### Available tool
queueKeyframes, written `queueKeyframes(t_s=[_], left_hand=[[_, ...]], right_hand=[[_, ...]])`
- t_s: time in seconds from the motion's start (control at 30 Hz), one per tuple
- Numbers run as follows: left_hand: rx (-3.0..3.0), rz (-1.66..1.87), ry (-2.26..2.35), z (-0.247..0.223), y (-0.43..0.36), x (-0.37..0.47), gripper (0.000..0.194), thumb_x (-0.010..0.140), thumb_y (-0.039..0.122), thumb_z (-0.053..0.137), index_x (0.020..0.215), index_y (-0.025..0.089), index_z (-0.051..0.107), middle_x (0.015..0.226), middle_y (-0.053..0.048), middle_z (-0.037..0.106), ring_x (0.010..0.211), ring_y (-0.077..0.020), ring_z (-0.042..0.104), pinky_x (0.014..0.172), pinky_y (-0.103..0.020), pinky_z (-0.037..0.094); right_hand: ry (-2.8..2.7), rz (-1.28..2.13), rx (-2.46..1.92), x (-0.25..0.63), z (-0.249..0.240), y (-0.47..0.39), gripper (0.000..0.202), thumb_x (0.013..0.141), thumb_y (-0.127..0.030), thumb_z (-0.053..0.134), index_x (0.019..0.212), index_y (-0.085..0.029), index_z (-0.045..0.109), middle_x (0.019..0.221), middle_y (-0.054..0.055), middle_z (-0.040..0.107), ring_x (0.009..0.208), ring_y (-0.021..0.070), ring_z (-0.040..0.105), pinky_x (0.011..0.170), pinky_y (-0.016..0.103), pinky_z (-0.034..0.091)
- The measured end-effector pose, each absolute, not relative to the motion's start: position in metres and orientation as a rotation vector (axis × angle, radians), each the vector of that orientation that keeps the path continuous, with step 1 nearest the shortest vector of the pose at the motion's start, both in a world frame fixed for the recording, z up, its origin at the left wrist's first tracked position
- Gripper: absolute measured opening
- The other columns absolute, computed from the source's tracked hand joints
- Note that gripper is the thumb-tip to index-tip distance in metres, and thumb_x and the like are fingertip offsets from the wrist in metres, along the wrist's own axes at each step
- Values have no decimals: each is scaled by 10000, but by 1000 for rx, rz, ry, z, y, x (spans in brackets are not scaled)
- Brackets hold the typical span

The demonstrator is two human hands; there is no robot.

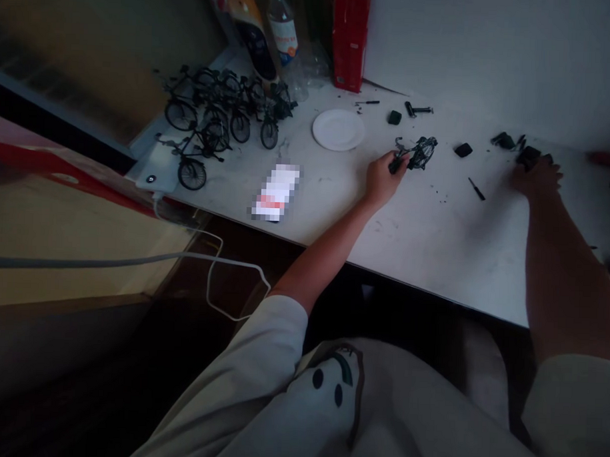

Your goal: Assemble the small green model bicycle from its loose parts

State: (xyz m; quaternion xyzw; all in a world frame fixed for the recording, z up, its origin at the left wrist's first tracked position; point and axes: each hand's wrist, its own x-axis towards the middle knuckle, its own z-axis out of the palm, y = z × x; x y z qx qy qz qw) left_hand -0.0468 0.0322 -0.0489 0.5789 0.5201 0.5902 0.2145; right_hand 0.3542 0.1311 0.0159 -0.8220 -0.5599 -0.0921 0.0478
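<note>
My left hand [383, 179] is closed on a small black model bicycle [422, 152], holding it by one end just over the white table [415, 226]. At the right, my right hand [539, 179] reaches to a dark part [528, 155] among other black pieces. Its fingers curl at that part, whose kind is too dark to make out. Between the hands lie a small black block [463, 149] and a thin screwdriver-like tool [477, 188]. Beyond the held bicycle are a dark green block [394, 117] and a black T-shaped piece [418, 110].
Several finished-looking model bicycles [191, 174] stand at the left. A white plate [338, 130], a lit phone [277, 191] and a white device with a cable [154, 176] lie on the table. Bottles [282, 29] and a red box [349, 40] stand at the back.
</note>
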Motion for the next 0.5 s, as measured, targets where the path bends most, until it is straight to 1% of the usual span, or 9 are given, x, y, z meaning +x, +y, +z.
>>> queueKeyframes(t_s=[0.1,0.13,0.2,0.27,0.3,0.37,0.4,0.43,0.5], left_hand=[[1605,1638,1437,-49,33,-48,133,1074,174,739,1161,188,838,1187,-113,914,1152,-265,876,975,-345,654],[1606,1640,1434,-49,33,-48,128,1071,169,741,1151,194,838,1186,-109,914,1151,-260,876,979,-341,655],[1608,1641,1437,-49,32,-48,99,1063,178,758,1112,211,837,1166,-102,915,1131,-253,876,978,-336,657],[1600,1645,1441,-47,31,-48,56,1053,211,783,1076,222,833,1143,-100,916,1099,-252,876,975,-338,662],[1591,1650,1440,-47,30,-49,45,1051,226,789,1063,224,832,1132,-100,917,1081,-251,877,974,-341,666],[1573,1671,1412,-46,29,-49,59,1054,237,776,1065,226,833,1124,-101,918,1071,-244,877,975,-337,673],[1562,1688,1398,-47,29,-49,64,1048,229,775,1068,229,836,1134,-101,919,1090,-241,876,985,-333,675],[1563,1690,1393,-47,29,-49,64,1034,226,784,1063,233,841,1135,-99,920,1100,-242,877,991,-333,677],[1577,1696,1397,-49,28,-48,92,1037,261,773,1087,239,847,1142,-95,921,1118,-247,874,1014,-348,675]], right_hand=[[-1625,-107,-2554,344,23,132,617,1103,-391,644,1649,-105,626,1719,356,504,1601,499,512,1238,679,489],[-1618,-87,-2551,340,27,131,583,1101,-363,661,1635,-129,655,1738,342,492,1615,489,504,1256,672,481],[-1624,-88,-2522,333,33,130,523,1101,-300,689,1602,-151,705,1723,329,526,1613,453,522,1280,635,472],[-1659,-122,-2459,329,38,127,481,1109,-240,700,1580,-145,725,1635,299,641,1583,385,567,1311,537,448],[-1698,-144,-2408,328,39,126,497,1110,-214,708,1603,-157,703,1617,260,678,1559,340,595,1323,467,431],[-1727,-142,-2363,329,42,122,563,1040,-151,805,1592,-152,695,1564,228,731,1472,312,668,1241,404,491],[-1734,-140,-2335,330,43,121,638,1002,-136,855,1610,-136,662,1544,220,746,1449,303,684,1211,390,504],[-1729,-113,-2297,332,44,119,710,962,-130,906,1617,-102,633,1528,239,749,1426,309,693,1188,399,508],[-1719,-73,-2203,335,45,116,780,942,-112,928,1637,-110,575,1510,219,761,1400,285,702,1172,398,500]])
